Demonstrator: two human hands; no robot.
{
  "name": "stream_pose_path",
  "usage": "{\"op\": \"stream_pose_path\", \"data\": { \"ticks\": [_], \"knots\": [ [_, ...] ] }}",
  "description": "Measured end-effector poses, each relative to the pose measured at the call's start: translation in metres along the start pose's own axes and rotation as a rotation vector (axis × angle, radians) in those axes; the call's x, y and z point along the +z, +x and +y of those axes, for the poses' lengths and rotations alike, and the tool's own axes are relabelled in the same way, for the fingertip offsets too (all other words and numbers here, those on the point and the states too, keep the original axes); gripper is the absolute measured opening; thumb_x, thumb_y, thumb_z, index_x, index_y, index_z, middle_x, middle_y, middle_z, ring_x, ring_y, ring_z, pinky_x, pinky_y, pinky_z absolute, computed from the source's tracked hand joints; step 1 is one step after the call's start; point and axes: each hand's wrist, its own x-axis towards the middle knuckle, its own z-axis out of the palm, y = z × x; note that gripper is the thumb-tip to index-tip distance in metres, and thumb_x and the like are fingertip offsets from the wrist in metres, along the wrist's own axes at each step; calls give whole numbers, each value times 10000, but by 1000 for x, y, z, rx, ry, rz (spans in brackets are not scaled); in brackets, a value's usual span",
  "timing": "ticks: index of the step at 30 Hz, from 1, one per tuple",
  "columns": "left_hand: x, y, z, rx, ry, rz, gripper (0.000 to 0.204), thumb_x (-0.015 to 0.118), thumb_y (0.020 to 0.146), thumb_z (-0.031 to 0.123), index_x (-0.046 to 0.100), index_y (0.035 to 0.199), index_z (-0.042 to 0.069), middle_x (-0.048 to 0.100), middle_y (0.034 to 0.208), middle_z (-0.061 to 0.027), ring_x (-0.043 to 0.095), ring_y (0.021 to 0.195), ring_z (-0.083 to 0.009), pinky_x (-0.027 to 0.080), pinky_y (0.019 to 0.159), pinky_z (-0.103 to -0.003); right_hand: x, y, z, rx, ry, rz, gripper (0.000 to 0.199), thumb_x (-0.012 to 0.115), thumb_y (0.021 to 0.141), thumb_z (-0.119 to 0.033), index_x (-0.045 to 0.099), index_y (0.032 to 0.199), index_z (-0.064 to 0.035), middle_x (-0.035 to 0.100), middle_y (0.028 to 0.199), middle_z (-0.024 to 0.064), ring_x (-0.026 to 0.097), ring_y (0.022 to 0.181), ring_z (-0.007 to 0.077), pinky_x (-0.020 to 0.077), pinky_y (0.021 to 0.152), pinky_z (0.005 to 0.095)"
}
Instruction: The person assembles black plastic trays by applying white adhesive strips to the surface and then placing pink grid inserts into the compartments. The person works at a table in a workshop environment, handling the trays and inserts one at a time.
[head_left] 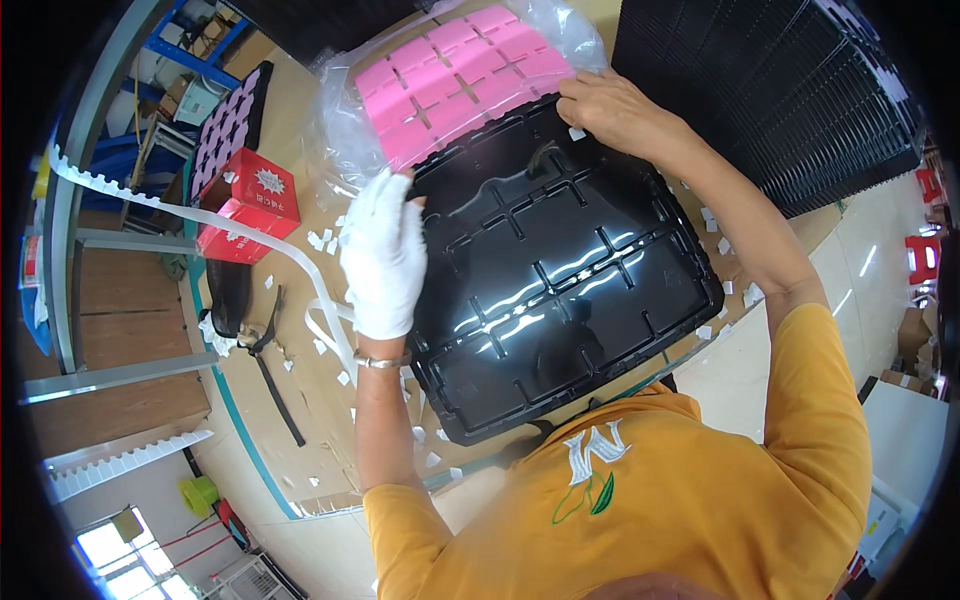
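A shiny black plastic tray (pixel 560 260) with moulded ridges lies in front of me on the cardboard-covered table. My left hand (pixel 385 255), in a white glove, closes on the tray's far left corner; its fingertips are partly hidden. At the far right corner, my bare right hand (pixel 615 112) pinches the rim with curled fingers. A small white piece (pixel 577 133) shows just beneath those fingers. Directly beyond the tray's far edge, pink slotted sheets (pixel 465 75) sit partly inside a clear plastic bag (pixel 340 130).
Tall stacks of black trays (pixel 750 90) stand at the far right. A red box (pixel 255 205) and a pink-and-black tray (pixel 232 125) are at the left. A white notched strip (pixel 230 225) curves across the table's left side. White scraps (pixel 318 240) and a black strap (pixel 280 390) lie around.
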Motion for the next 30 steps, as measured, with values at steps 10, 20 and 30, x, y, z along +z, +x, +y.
{"op": "stream_pose_path", "data": {
  "ticks": [10, 20, 30],
  "knots": [
    [119, 67, 53, 56, -59, -180, 326, 777, 735, 252, 701, 986, 58, 603, 1236, -199, 519, 1194, -400, 403, 1019, -472, -5, -24, 5, 238, 152, 246, 256, 664, 828, -57, 589, 1073, -42, 600, 970, 134, 626, 915, 334, 494, 807, 444],
    [162, 105, 73, -353, 82, -489, 886, 859, 640, 344, 449, 1360, 30, 310, 1506, -279, 348, 1358, -416, 349, 1077, -520, -24, -99, -16, 426, 262, 331, 209, 640, 876, -86, 583, 1072, -40, 592, 962, 138, 626, 846, 362, 506, 758, 450],
    [154, 77, 57, -151, 144, -226, 421, 734, 765, 203, 672, 1175, 130, 406, 1456, -245, 367, 1355, -424, 350, 1063, -539, -26, -150, -31, 551, 330, 323, 174, 611, 905, -89, 564, 1064, -37, 579, 959, 142, 631, 860, 351, 511, 741, 441]
  ]
}}
